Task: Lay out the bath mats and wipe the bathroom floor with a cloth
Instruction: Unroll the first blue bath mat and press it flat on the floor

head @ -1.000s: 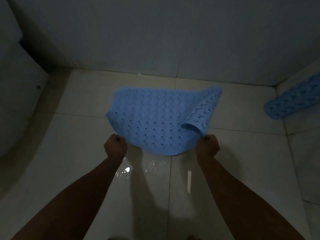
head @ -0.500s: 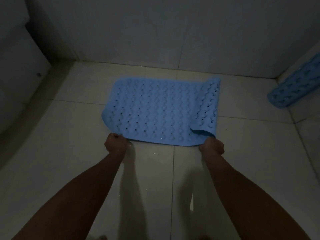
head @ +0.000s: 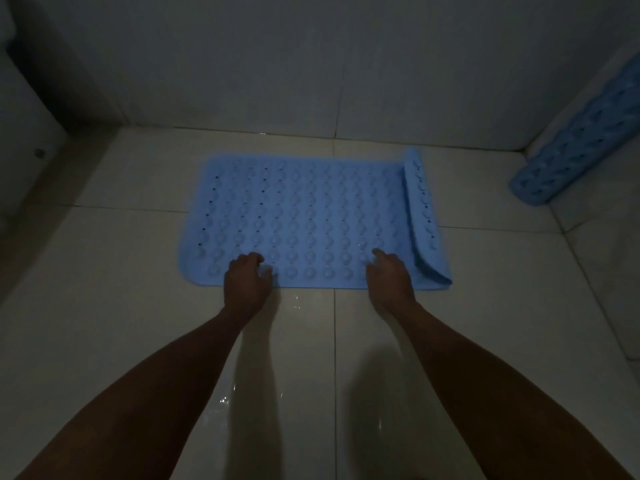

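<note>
Resting loose, empty fingers on the blue mat [head: 311,216], both hands cross a wet tiled floor [head: 104,306].

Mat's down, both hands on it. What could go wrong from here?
1. The blue bath mat has its right edge folded back over itself; pressing now may leave it creased rather than flat.
2. The floor tiles near the person look wet, so the mat might slide under the left hand and right hand.
3. A second mat leans at the right wall and could slump.
</note>
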